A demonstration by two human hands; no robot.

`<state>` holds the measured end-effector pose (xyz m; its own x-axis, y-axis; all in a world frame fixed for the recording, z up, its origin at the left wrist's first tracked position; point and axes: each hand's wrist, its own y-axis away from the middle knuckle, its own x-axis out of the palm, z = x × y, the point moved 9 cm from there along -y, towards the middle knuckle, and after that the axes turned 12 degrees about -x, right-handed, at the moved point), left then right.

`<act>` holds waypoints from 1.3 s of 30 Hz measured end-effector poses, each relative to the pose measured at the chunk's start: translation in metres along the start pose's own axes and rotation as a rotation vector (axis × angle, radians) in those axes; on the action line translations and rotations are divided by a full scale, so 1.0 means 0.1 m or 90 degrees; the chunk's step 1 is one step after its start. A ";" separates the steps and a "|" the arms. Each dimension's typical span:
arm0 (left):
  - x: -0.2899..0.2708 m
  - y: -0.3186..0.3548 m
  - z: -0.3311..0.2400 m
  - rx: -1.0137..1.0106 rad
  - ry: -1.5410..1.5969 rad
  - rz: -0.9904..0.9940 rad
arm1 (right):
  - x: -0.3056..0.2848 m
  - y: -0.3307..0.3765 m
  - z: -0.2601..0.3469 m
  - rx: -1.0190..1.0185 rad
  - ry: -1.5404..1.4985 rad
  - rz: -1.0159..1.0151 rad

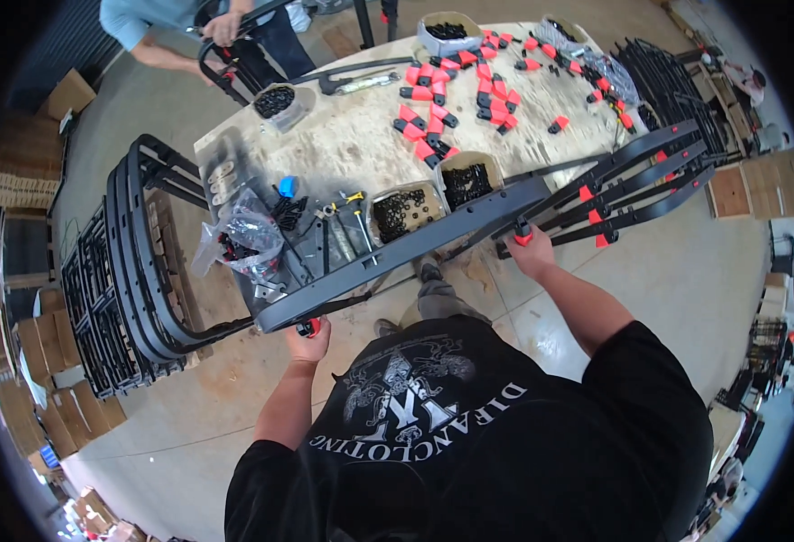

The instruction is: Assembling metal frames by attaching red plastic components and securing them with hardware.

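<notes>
A long black metal frame (397, 257) with rounded ends slants across the near edge of the workbench, in front of me. My left hand (312, 340) is closed around its lower left end, where a red and black plastic fitting (307, 327) shows between the fingers. Farther right and higher, my right hand (532, 254) grips the frame's other side by a similar red and black fitting (523, 235). The undersides of both grips are hidden. Just beyond the bar sit two bins of small black parts, one bin (440, 210) with its bottom partly showing.
Red and black plastic fittings (433, 117) lie scattered over the wooden bench (343, 135). Hand tools (361, 221) and a plastic bag (243, 235) are at its near left. Black frames (130, 253) stand left; curved bars (650, 176) jut out right. Across the bench, a person's hand (223, 29) holds another frame.
</notes>
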<state>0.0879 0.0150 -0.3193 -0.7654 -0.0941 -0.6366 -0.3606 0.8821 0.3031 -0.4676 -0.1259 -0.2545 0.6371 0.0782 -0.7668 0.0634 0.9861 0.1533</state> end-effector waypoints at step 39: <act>0.03 0.04 -0.07 0.054 -0.011 0.028 | 0.58 -0.42 -0.56 -0.116 -0.213 -0.018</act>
<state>0.0805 0.0147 -0.3148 -0.7705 -0.0468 -0.6358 -0.2795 0.9211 0.2709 -0.4766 -0.1548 -0.3408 0.8544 0.0286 -0.5188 -0.0346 0.9994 -0.0018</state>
